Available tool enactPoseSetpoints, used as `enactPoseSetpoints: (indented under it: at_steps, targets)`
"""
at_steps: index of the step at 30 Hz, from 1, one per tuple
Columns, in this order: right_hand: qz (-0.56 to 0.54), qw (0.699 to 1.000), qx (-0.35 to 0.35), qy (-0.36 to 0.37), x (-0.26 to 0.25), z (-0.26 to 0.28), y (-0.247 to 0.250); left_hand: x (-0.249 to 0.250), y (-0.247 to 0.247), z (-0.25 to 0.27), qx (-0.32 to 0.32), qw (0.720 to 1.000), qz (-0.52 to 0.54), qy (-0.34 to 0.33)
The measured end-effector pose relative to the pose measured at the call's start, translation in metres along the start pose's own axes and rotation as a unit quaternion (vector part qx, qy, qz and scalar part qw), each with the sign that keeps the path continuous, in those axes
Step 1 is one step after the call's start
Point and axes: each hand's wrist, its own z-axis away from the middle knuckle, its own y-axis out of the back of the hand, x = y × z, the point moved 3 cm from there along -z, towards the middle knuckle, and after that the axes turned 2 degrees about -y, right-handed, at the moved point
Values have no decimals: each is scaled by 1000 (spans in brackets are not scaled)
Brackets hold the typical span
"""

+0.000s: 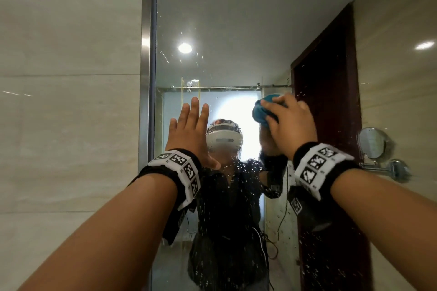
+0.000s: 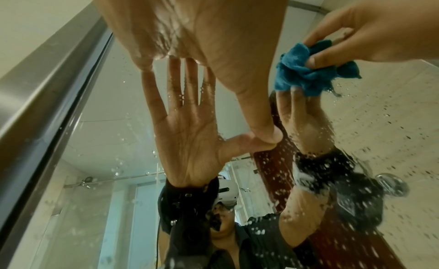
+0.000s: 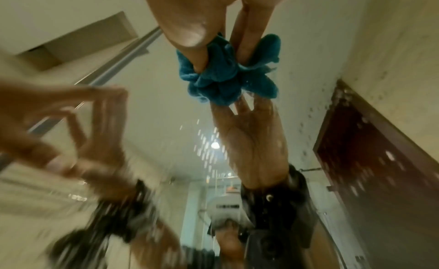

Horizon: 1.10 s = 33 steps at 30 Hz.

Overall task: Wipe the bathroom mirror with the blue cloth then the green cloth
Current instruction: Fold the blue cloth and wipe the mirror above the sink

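At the far left stands the pale beige tiled wall [image 1: 68, 101], and just beside it runs the brushed steel frame strip [image 1: 147, 78] that edges the large bathroom mirror [image 1: 236, 19]. The glass is speckled with water droplets, thickest over its lower part and toward the right.

My left hand [image 1: 191, 130] is raised flat against the mirror, fingers straight and spread a little, holding nothing. In the left wrist view my thumb tip meets its own reflection on the glass, so the thumb is touching the surface; my fingertips [image 2: 145, 65] also appear to meet theirs. A black wristband with white printed marker squares [image 1: 179, 170] wraps that wrist.

Between my two hands the mirror shows my reflection, wearing a white headset [image 1: 224, 139] and a dark shirt.

To the right, my right hand [image 1: 290, 125] grips the crumpled blue terry cloth [image 1: 262, 111], fingers and thumb curled into its folds. The cloth is bunched into a wad and pressed against the glass, a little higher than my left palm; in the right wrist view the wad [image 3: 225, 74] touches its own reflection. A matching black band with marker squares [image 1: 319, 163] sits on that wrist.

Farther right the mirror reflects a dark reddish-brown wooden door [image 1: 331, 92], dotted with droplets. Beyond it a small round chrome mirror on a swivel arm [image 1: 373, 143] is seen against the beige tiles at the right edge.
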Motion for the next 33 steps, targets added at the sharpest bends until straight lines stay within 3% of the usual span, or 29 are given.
enactPoseSetpoints:
  at_steps: [2, 6, 9, 11, 14, 16, 19, 22, 28, 31, 33]
  targets:
    - [4, 999, -18, 44, -11, 26, -8, -1, -1, 0, 4, 1000, -1, 0]
    - [47, 974, -97, 198, -25, 80, -25, -1, -1, 0, 9, 1000, -2, -1]
    - [62, 961, -120, 242, -23, 78, -26, -1, -2, 0, 9, 1000, -5, -2]
    - [58, 969, -119, 210, -20, 60, -21, -1, -2, -1, 8, 1000, -4, -2]
    - [20, 996, -61, 66, -12, 28, -13, -2, -4, -2, 7, 1000, 2, -3]
    - [8, 1000, -17, 18, -13, 22, -13, -2, -5, -3, 8, 1000, 2, -2]
    - [4, 1000, -10, 25, -23, 35, -20, -2, -6, -5, 12, 1000, 5, -3]
    - [7, 993, -38, 116, -34, 65, -30, -2, -7, -4, 12, 1000, 5, 1]
    - [37, 975, -107, 192, -28, 86, -29, 1, -2, 2, -12, 1000, -21, -1]
    - [43, 980, -141, 133, -25, 60, -21, 5, -9, 20, 2, 1000, -10, -21]
    - [-12, 995, -87, 47, -24, 37, -17, 10, -23, 36, 10, 999, -6, -39]
